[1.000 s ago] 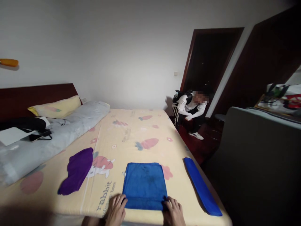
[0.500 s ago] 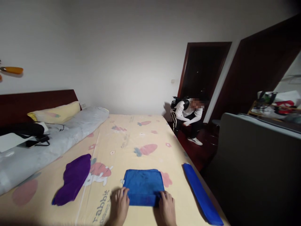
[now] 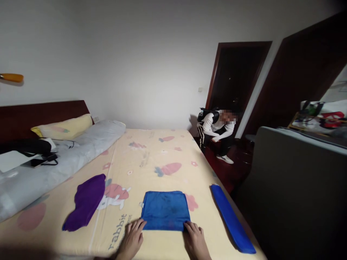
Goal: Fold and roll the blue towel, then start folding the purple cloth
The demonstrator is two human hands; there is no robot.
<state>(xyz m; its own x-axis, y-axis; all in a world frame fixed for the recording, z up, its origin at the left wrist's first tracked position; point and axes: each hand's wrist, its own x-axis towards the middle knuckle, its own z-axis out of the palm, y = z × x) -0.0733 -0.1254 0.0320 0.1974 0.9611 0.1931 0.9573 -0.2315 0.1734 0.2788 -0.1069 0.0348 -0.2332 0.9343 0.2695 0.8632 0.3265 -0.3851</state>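
A folded blue cloth [image 3: 166, 210] lies flat on the bed's patterned sheet [image 3: 151, 245], with a small white tag at its left edge. My left hand [image 3: 132, 236] touches its near left corner, fingertips closed on the edge. At the near right corner my right hand [image 3: 197, 238] has its fingers closed on the cloth's edge too. Left of them lies a crumpled purple cloth [image 3: 86, 202], touched by neither hand. A long, narrow folded blue cloth [image 3: 231, 218] rests along the bed's right side.
A rolled grey quilt [image 3: 81, 155], a yellow pillow [image 3: 65, 127] and a phone with cables lie on the left. A person [image 3: 217, 131] sits beyond the bed's right edge. A dark grey panel [image 3: 292, 187] stands at the right.
Both hands have moved slightly outward and down to the cloth's near corners, and its near edge looks flatter. The view has shifted a little.
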